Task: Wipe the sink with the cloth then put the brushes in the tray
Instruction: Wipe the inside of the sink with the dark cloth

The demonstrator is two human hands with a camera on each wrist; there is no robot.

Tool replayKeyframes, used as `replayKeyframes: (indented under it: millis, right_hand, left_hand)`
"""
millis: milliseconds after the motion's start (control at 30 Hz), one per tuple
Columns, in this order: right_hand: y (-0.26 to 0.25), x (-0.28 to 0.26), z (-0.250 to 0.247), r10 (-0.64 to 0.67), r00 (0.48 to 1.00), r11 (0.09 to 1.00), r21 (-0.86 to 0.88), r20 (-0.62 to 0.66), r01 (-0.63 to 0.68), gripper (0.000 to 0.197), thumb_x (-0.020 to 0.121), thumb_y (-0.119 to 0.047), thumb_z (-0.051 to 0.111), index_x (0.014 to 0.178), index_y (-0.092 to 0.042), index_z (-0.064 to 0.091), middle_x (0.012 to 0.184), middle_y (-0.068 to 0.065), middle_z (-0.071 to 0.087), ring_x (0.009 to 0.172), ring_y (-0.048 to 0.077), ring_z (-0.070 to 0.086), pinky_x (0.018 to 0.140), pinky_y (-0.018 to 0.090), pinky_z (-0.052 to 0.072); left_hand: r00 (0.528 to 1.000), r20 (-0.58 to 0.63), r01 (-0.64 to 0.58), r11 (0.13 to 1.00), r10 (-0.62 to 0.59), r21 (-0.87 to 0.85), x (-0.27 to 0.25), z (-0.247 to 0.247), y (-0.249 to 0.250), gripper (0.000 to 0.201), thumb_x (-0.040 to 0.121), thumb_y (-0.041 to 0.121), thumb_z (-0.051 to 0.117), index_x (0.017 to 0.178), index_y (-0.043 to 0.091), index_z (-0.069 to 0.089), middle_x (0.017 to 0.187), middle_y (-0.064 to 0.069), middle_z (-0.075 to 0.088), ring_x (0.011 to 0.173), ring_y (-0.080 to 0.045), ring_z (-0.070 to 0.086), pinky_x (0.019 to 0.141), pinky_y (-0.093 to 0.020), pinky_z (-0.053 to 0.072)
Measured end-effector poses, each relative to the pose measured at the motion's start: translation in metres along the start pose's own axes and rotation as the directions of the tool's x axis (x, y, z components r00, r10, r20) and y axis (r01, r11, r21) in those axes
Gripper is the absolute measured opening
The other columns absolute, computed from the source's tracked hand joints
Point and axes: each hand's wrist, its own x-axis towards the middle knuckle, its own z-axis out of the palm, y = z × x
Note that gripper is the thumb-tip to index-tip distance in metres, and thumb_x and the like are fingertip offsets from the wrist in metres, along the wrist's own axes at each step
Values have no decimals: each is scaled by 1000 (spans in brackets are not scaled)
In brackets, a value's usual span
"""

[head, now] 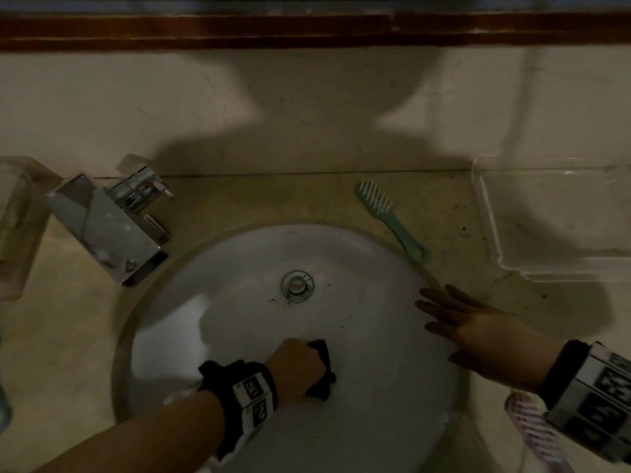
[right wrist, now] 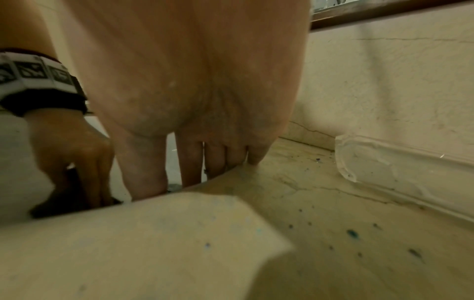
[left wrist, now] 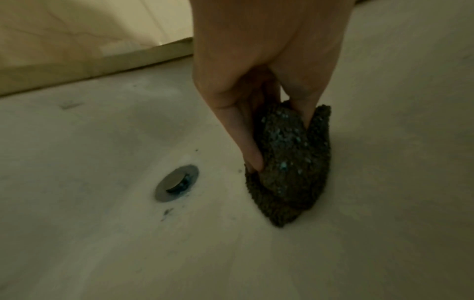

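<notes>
My left hand (head: pixel 300 365) grips a bunched dark cloth (head: pixel 322 370) and presses it on the white sink bowl (head: pixel 239 322), below and right of the drain (head: pixel 297 286). The left wrist view shows the thumb and fingers (left wrist: pixel 254 142) curled round the cloth (left wrist: pixel 287 162), beside the drain (left wrist: pixel 177 182). My right hand (head: pixel 454 319) lies flat with straight fingers on the sink's right rim; its fingers (right wrist: pixel 189 162) reach over the edge. A green brush (head: pixel 386 216) lies on the counter above that hand. A pink brush (head: pixel 532 431) lies partly under my right wrist. A clear tray (head: pixel 491 216) stands at the right.
A chrome faucet (head: pixel 109 227) stands at the sink's left, with a clear holder (head: pixel 13 216) further left. The wall rises right behind the counter (head: pixel 68 336). Dark and teal specks dot the counter (right wrist: pixel 354 233) near the tray (right wrist: pixel 384 166) and the bowl around the drain.
</notes>
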Motion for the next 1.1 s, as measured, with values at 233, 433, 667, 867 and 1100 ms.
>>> replayKeyframes:
  millis: [233,433,667,867,1100]
  right_hand:
    - [2,2,-1,12,999,1000,-11,39,-11,61,23,-50,90,78,-24,79,105,2,75,103,21,70,89,36,40]
    - [-3,2,-13,24,998,999,-44,50,-22,58,76,-39,72,128,-17,58,153,3,26,139,20,3,111,37,3]
    - [-5,3,-16,30,996,997,-68,89,-24,62,64,-48,78,118,-21,66,146,3,45,141,22,24,110,37,15]
    - [-5,2,-13,23,996,999,-33,83,-20,61,48,-48,86,102,-21,74,134,1,57,133,23,39,104,39,25]
    - [-2,0,1,25,1000,1000,17,8,-25,63,22,-51,88,78,-25,79,107,-1,74,107,20,68,91,39,46]
  left_hand:
    - [910,-180,303,895,-374,-329,-10,-31,-59,39,99,26,46,125,0,60,130,-14,61,121,-27,58,102,-32,46]
    - [926,0,324,794,-377,-514,-42,-16,-47,31,99,10,40,117,-5,60,124,-23,60,119,-35,53,100,-35,39]
    - [950,-193,185,942,-244,-281,-40,-7,-83,21,83,17,58,73,8,75,85,-3,76,83,-17,71,76,-15,53]
    - [914,-306,201,953,-266,-227,-24,-24,-101,29,91,14,46,93,3,73,103,-14,72,97,-23,67,86,-24,50]
    - [996,65,75,976,-63,-206,-45,-23,-47,29,98,13,43,110,-5,62,118,-20,64,108,-35,59,97,-36,42]
